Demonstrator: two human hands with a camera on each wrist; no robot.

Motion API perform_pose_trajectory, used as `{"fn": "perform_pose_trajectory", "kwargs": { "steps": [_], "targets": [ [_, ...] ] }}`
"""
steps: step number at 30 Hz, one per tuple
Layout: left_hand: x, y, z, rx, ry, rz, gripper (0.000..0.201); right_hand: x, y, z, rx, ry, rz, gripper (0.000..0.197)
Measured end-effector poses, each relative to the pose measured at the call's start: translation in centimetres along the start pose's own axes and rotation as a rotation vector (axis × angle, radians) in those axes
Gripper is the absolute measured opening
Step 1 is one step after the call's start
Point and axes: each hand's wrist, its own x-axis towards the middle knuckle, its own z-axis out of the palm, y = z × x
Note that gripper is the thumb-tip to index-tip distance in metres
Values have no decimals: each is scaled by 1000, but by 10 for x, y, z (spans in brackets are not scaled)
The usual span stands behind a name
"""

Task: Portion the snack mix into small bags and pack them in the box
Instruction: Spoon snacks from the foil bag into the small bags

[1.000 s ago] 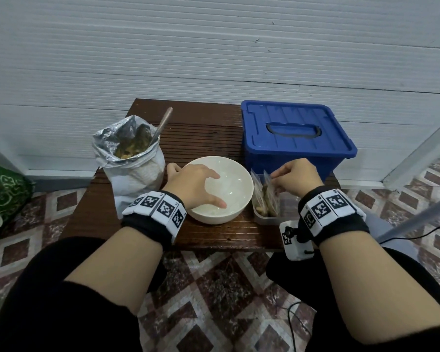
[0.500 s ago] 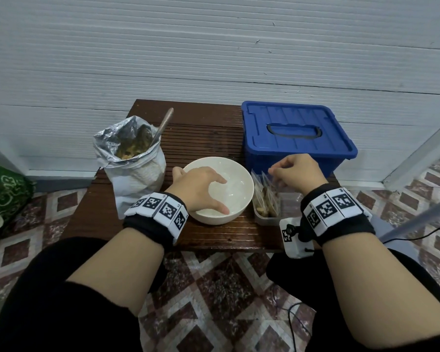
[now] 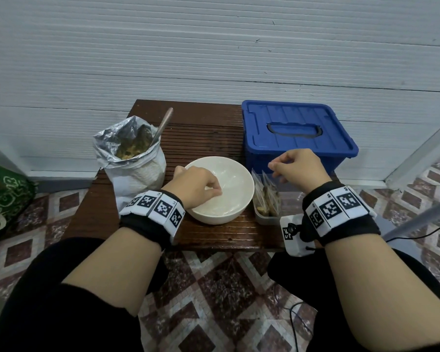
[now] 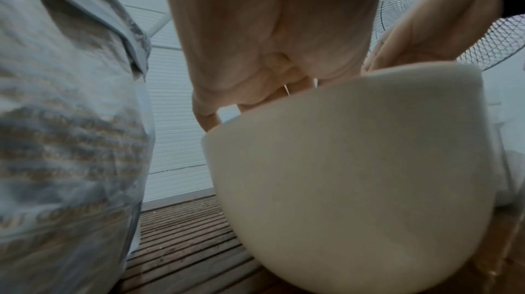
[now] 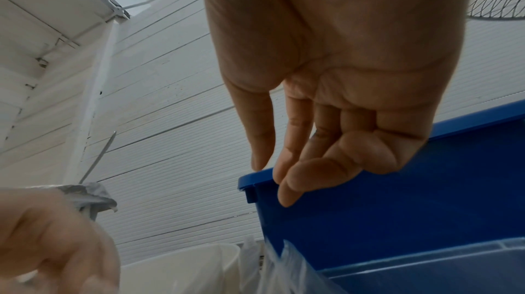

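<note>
Thin clear plastic, the small bags (image 3: 266, 196) stand filled in a clear tub (image 3: 266, 219) on the worktop (image 3: 208, 133) before the closed blue box (image 3: 296, 134). They look light, limp and slippery, best pinched at the top edge. The right hand (image 3: 299, 168) hovers above them with fingers loosely curled, holding nothing. The left hand (image 3: 193, 185) has its fingers curled into the white bowl (image 3: 229, 207); whether they hold anything cannot be told. The foil sack's (image 3: 135, 174) print is too blurred to read.
</note>
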Motion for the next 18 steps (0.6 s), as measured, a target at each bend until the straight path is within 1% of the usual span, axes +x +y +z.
{"fn": "perform_pose_trajectory", "kwargs": {
  "steps": [3,5,6,7,10,12,14,15,18],
  "targets": [
    [-1,1,-7,-32,62,3,18,0,-1,0,5,-19,-12,13],
    [0,1,-10,-110,129,20,11,0,-3,2,-14,-45,-32,8],
    [0,0,-11,-155,158,37,9,0,-5,3,-33,-66,-49,4],
    [0,-1,-12,-197,180,50,9,-1,-7,4,-59,-94,-75,5],
    [0,-2,-13,-309,201,73,14,-6,-12,8,-111,-223,-175,19],
    [-1,-1,-14,-360,194,80,13,-10,-15,12,-155,-298,-249,28],
    [-3,-1,-14,-379,187,88,12,-12,-16,18,-212,-327,-298,31],
    [-3,-1,-15,-384,182,92,10,-12,-16,21,-226,-318,-308,29],
    [-5,0,-17,-417,172,91,2,-11,-16,27,-206,-270,-294,10]
  ]
}}
